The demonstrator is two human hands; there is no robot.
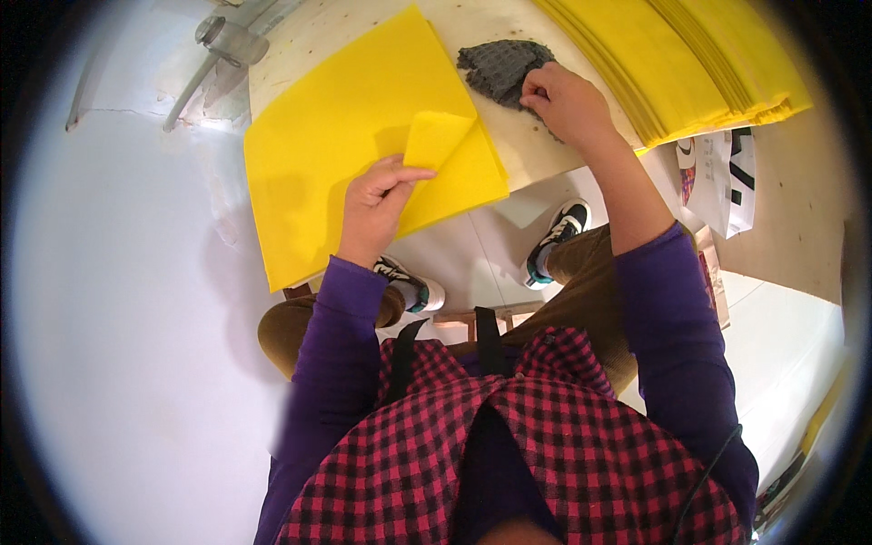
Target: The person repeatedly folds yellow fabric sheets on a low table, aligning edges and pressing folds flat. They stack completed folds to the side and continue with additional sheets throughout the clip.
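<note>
A yellow sheet (327,118), thin and paper-like or felt-like, lies on the left part of the pale wooden table (522,156) and hangs over its near edge. My left hand (375,200) pinches the sheet near its near right side, where a flap is folded back. Farther right, my right hand (565,102) is closed at the right edge of a crumpled dark grey cloth (504,71) with a textured surface. Its fingertips touch the cloth, and whether they grip a fold of it or something small is hard to make out.
Thick stacks of yellow sheets (677,64) fill the table's right side. A white printed bag (722,182) hangs below them. At the upper left stands a metal cylinder (232,41) by a pipe. My feet in dark sneakers (559,238) are beneath the near table edge.
</note>
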